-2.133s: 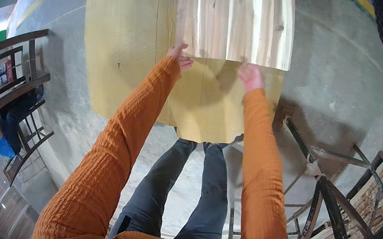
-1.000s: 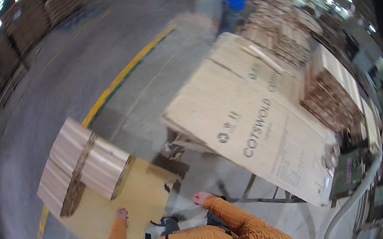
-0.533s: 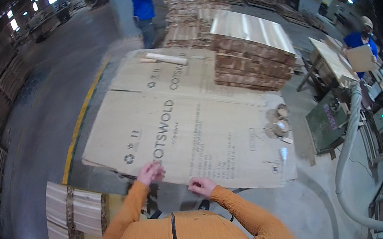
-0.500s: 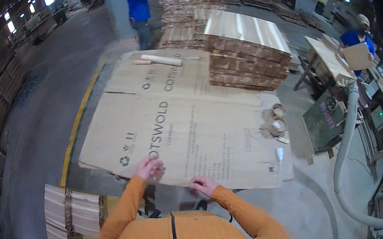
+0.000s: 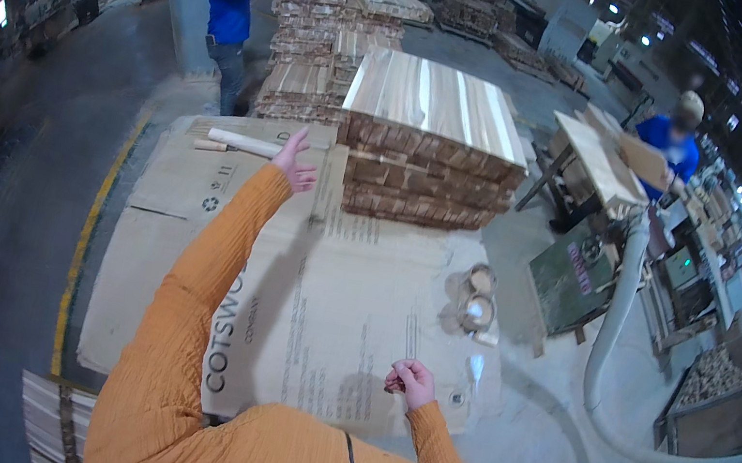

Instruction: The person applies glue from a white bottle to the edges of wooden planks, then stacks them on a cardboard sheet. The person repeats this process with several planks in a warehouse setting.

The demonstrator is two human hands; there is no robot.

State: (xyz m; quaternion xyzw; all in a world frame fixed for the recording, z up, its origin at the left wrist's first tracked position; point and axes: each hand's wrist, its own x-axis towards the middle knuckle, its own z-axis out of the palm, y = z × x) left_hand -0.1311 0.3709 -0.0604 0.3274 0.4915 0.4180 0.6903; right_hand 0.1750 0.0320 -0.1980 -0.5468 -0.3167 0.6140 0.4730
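Note:
My left hand [image 5: 296, 163] reaches far forward over the cardboard-covered table, its fingers spread and nothing in them. It is beside a white roll [image 5: 246, 143] and close to the left side of a stack of striped wooden panels [image 5: 441, 106]. A thin wooden-looking stick [image 5: 211, 146] lies next to the roll. Over the near right part of the printed cardboard [image 5: 326, 322], my right hand [image 5: 410, 382] has its fingers curled together. Whatever they may pinch is too small to make out. Rolls of brown tape [image 5: 477, 310] lie at the right edge.
Behind the panels rise taller wood stacks [image 5: 303, 53], where a person in blue [image 5: 230, 2] stands. To the right, another person [image 5: 668, 144] holds a board at a workbench [image 5: 603, 163]. A grey hose [image 5: 613, 341] curves along the floor. More panels [image 5: 45, 417] lie at lower left.
My left hand has stretched forward from the near edge toward the white roll and the panel stack, fingers spreading. My right hand has shifted right, still curled. The view has turned and moved closer.

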